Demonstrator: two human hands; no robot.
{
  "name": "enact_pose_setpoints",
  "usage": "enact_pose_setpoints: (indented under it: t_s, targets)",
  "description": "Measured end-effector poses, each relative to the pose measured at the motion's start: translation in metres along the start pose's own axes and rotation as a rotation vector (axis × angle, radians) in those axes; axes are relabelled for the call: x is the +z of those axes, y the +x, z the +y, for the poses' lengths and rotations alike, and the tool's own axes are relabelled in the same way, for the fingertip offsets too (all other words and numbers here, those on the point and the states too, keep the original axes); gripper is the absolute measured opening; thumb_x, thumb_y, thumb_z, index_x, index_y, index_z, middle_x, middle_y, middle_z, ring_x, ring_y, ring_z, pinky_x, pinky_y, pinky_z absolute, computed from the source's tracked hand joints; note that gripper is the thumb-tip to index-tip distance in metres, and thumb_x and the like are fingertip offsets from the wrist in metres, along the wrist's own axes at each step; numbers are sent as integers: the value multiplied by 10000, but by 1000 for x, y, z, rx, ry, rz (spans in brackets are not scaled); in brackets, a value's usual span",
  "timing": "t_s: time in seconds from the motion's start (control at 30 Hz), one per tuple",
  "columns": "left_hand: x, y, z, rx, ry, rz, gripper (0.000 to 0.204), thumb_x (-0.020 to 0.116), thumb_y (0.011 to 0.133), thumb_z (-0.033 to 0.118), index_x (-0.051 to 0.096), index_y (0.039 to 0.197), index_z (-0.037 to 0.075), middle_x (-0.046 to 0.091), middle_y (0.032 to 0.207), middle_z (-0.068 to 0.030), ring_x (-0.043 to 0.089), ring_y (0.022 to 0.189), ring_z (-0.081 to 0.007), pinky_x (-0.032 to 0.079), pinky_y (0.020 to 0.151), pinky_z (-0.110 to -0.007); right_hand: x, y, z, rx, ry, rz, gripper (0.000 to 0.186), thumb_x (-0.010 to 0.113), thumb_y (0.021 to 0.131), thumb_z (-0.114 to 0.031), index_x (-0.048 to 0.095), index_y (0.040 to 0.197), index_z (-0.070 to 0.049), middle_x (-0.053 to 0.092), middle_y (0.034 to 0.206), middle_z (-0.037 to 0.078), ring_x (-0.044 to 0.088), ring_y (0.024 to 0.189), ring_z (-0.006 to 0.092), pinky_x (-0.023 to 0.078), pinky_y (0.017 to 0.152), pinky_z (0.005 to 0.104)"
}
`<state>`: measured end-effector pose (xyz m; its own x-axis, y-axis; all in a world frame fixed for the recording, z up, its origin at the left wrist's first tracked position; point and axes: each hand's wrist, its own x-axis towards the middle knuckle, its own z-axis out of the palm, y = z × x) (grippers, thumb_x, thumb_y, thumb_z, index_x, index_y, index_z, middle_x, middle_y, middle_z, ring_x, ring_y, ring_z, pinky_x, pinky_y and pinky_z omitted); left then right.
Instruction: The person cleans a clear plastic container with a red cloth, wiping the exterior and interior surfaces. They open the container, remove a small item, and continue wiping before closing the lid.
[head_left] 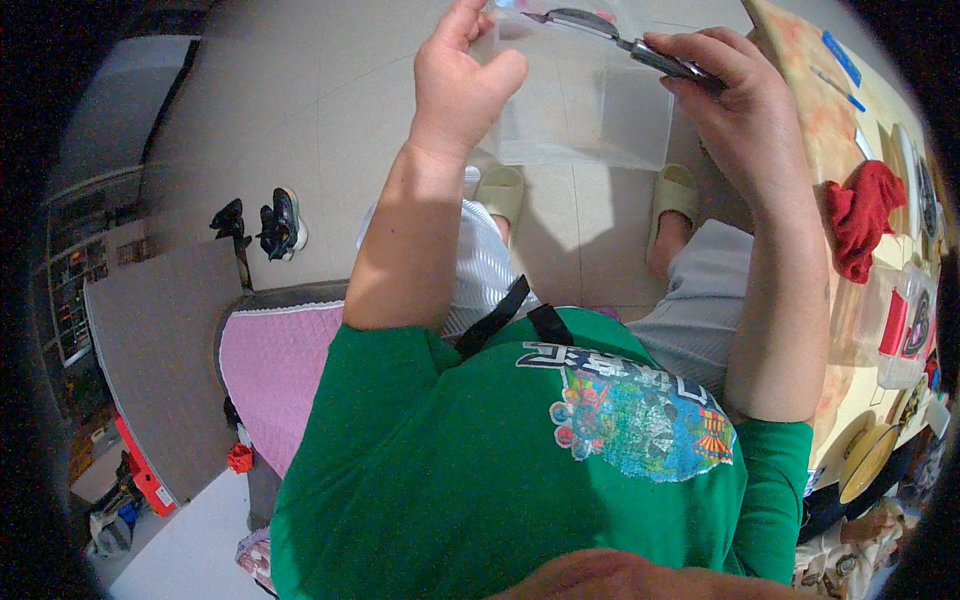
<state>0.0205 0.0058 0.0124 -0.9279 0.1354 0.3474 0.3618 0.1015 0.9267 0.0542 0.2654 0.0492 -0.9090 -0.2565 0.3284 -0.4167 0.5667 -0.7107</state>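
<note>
My left hand [465, 80] grips a clear plastic container [580, 125] at the top of the view, its fingertips partly cut off by the frame. My right hand [725, 90] is closed around the handle of a metal tool [580, 22] with a curved, blade-like head and a dark and silver grip. That head lies over the container's upper part; whether it touches the plastic I cannot tell. Below the container, my feet in pale green slippers [500, 190] rest on the tiled floor.
A table [775, 50] along my right bears a red cloth [860, 215], blue items, clear boxes and a yellow dish [865, 465]. At left are black shoes [280, 225], a grey panel [150, 350] and a pink quilted seat cover [275, 360].
</note>
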Motion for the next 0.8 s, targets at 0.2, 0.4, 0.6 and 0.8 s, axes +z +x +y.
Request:
enact_pose_setpoints:
  t_s: [0.2,0.4,0.6,0.8]
  targets:
    - [4,-3,-3,-39,14,-15,737,532,782,-43,389,1505,-39,607,1251,-87,570,1140,-156,388,1050,-287,2,0,1,-24,39,-10,357,669,865,60,717,1192,-73,638,1046,42,633,986,154,502,873,267]
    - [5,-1,-2,-35,-45,-30,744,522,778,-47,382,1509,-39,592,1275,-94,553,1165,-150,399,1031,-277,-18,2,-16,151,233,-69,419,654,940,-95,591,1354,-90,638,1220,83,637,893,125,516,797,204]
    - [1,4,0,62,-211,111,762,484,774,-71,341,1522,-42,556,1369,-144,549,1241,-194,396,1066,-300,-4,1,12,107,378,82,339,660,933,-3,653,1272,-25,653,1162,35,630,1088,129,499,951,257]
    - [-6,7,11,141,-117,206,771,481,760,-95,336,1516,-50,522,1419,-154,512,1299,-219,369,1104,-322,-2,-2,18,64,367,11,334,643,943,-5,641,1276,-14,650,1174,48,631,1091,129,493,965,260]
